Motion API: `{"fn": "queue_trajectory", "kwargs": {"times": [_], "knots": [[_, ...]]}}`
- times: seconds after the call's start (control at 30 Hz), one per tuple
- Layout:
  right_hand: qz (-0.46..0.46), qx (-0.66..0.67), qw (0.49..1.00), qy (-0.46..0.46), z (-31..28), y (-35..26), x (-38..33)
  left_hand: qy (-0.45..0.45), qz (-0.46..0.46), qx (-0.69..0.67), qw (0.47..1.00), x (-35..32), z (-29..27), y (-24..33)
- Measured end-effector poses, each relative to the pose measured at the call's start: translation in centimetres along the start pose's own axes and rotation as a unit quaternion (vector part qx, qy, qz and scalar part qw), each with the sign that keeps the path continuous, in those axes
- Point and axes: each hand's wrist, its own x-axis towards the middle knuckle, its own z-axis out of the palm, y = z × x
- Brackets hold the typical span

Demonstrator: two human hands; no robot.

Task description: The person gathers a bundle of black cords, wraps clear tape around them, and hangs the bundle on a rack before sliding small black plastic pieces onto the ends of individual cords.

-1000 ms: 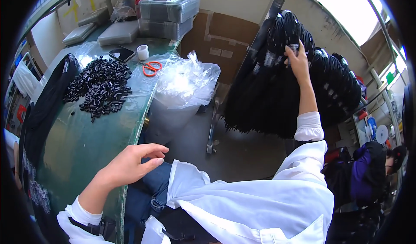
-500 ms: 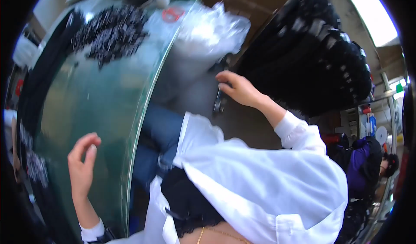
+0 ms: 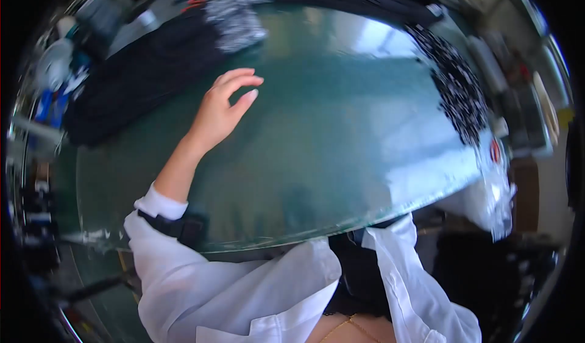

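One hand in our view: left hand (image 3: 220, 112) open, empty, over green table (image 3: 341, 148), near black fabric (image 3: 140, 81); nothing gripped yet; right hand unseen.

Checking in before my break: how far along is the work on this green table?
Looks done: small black pieces heaped at the right edge. In hand: nothing; the left hand hovers open over the green table beside a black fabric pile. Left: seemingly that pile.

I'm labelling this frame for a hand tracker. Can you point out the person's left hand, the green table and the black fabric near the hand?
left hand (image 3: 220, 112), head view, on the back of the hand.
green table (image 3: 341, 129), head view, on its bare top.
black fabric (image 3: 143, 78), head view, on the middle of the pile.
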Motion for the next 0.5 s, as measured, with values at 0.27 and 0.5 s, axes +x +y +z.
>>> {"fn": "queue_trajectory", "kwargs": {"times": [0.27, 0.5], "knots": [[0.082, 0.023, 0.996, -0.001, -6.6, -2.3, -5.3, 0.174, -0.043, 0.36, 0.916, -1.7, -8.5, -9.0], [0.169, 0.023, 0.985, 0.002, -11.5, -3.5, -9.9, 0.091, -0.009, 0.372, 0.924, 1.5, -6.0, -10.7]]}}
